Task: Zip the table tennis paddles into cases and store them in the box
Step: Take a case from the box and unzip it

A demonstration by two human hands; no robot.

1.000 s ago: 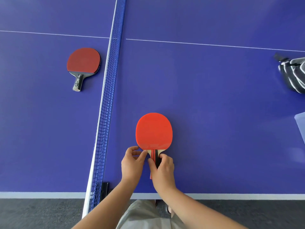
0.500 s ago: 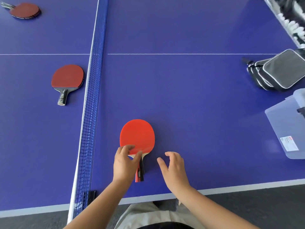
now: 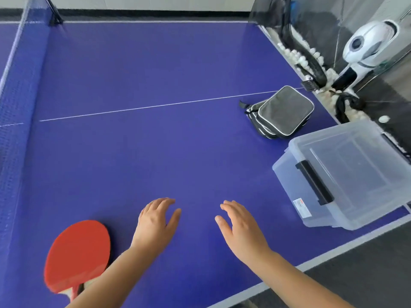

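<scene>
Blue table tennis table [image 3: 155, 85] is filling most of the view, with a white centre line crossing it and the net [image 3: 15, 90] running along its left side. A red paddle [image 3: 77, 254] is lying flat on the table near the front edge, at lower left, rubber face up; its handle is pointing toward the person and is partly hidden behind the left forearm. Nothing is gripping the paddle.

The left hand [image 3: 155, 223] is hovering over the table just right of the paddle, palm down, fingers extended and loosely spread, holding nothing. The right hand [image 3: 241, 230] is hovering beside it, apart from it, also palm down with fingers straight and empty.

Farther right, a stack of black paddle cases [image 3: 282, 112] with white piping is lying on the table, all looking closed. Just beside the stack, at the front right corner of the table, a clear plastic box [image 3: 347, 174] is sitting with its lid on and a black latch facing the person. Beyond the table's right end, a white ball machine [image 3: 364, 45] is standing inside a catch net, with white balls [image 3: 295, 55] gathered along its base.
</scene>
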